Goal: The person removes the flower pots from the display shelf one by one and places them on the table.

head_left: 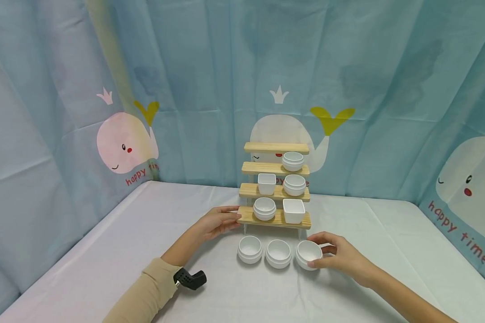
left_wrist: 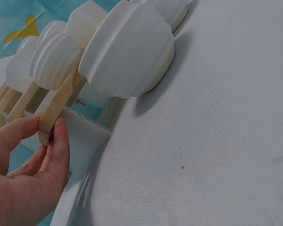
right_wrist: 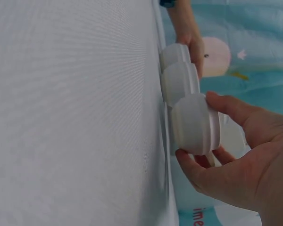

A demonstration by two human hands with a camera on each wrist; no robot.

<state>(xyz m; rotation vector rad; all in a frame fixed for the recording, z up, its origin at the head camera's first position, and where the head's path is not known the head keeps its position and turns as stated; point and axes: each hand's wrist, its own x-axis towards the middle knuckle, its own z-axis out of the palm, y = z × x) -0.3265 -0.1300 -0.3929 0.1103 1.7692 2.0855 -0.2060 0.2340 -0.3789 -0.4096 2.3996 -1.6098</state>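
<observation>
My left hand point(head_left: 218, 223) pinches the left end of the lowest wooden shelf board point(left_wrist: 61, 101) between thumb and fingers. That board belongs to a tiered stand point(head_left: 248, 190) with several wooden steps on white supports. With my right hand point(head_left: 339, 255) I grip a round white bowl point(head_left: 308, 255) by its sides, thumb on one side and fingers on the other; the right wrist view shows the same bowl point(right_wrist: 193, 125). Two more round white bowls, one in the middle point(head_left: 278, 254) and one at the left point(head_left: 250, 250), stand beside it in a row before the stand.
On the lowest step are a round bowl point(head_left: 264, 209) and a square bowl point(head_left: 293, 211). Higher up stand another square bowl point(head_left: 266, 184) and two round bowls point(head_left: 294, 185). A white cloth point(head_left: 117, 233) covers the table. Blue whale-print curtains point(head_left: 202, 89) hang behind.
</observation>
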